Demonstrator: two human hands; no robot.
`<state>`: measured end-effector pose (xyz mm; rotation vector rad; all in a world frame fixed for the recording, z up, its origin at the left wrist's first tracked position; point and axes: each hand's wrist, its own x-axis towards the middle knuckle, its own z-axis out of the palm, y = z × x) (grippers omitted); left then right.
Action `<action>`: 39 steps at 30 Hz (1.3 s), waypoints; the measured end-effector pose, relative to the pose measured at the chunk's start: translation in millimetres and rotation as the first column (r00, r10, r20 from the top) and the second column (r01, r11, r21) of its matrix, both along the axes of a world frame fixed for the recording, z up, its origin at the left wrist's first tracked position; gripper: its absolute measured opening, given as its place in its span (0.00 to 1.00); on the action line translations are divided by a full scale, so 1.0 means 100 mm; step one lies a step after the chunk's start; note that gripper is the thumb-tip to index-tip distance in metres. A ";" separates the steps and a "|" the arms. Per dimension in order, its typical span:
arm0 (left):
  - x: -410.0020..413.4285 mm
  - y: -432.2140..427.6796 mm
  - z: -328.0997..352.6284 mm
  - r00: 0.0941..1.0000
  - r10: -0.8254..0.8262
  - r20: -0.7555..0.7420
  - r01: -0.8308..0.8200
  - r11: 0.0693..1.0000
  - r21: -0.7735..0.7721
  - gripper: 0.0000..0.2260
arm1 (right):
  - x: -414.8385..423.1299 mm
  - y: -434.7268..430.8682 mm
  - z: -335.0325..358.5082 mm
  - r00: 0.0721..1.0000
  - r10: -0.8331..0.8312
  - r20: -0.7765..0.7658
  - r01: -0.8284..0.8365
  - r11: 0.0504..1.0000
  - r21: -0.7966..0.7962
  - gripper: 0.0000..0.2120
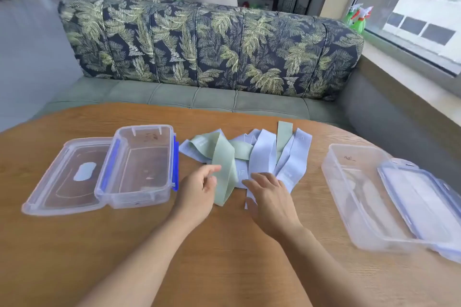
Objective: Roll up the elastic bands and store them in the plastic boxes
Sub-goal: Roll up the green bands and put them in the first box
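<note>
Two sets of fingers are at the pile of elastic bands (249, 157) on the desk (224, 244). Right hand (272, 198): fingers (257, 178) straight and spread, lying flat on a lavender band (262, 157) at the pile's near edge, gripping nothing. Left hand (198, 188): fingers (213, 169) loosely bent against the side of a green band (223, 169); whether they pinch it cannot be told.

The bands lie loose and crossed over one another; none is rolled. Just left of the pile stands the left box (139, 198), open, with the left lid (64, 182) flat beyond it. Right of the pile, well apart, sits the right box (334, 182), with the right lid (419, 197) resting across it. No bands are seen in either.

Judgement: the first band is being singled out, and storage has not begun. The next move calls for drawing one band clear of the overlap, laying it straight, then rolling it tightly from one end.
</note>
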<state>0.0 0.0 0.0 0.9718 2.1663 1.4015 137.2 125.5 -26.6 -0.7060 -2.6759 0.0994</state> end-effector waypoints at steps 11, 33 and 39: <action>-0.07 -0.61 0.06 1.000 -0.005 -0.001 0.005 1.000 0.006 0.15 | -0.39 -0.45 0.04 0.991 0.120 0.065 -0.133 0.958 0.256 0.08; -0.09 -0.47 0.30 0.994 -0.074 0.076 0.070 0.996 0.048 0.10 | -0.18 0.41 1.09 0.695 -0.574 -0.432 -0.004 0.599 -0.801 0.09; -0.08 0.07 0.52 0.988 -0.077 0.131 0.063 0.992 0.109 0.08 | -0.09 0.57 1.18 0.723 -0.528 -0.447 -0.075 0.582 -0.809 0.06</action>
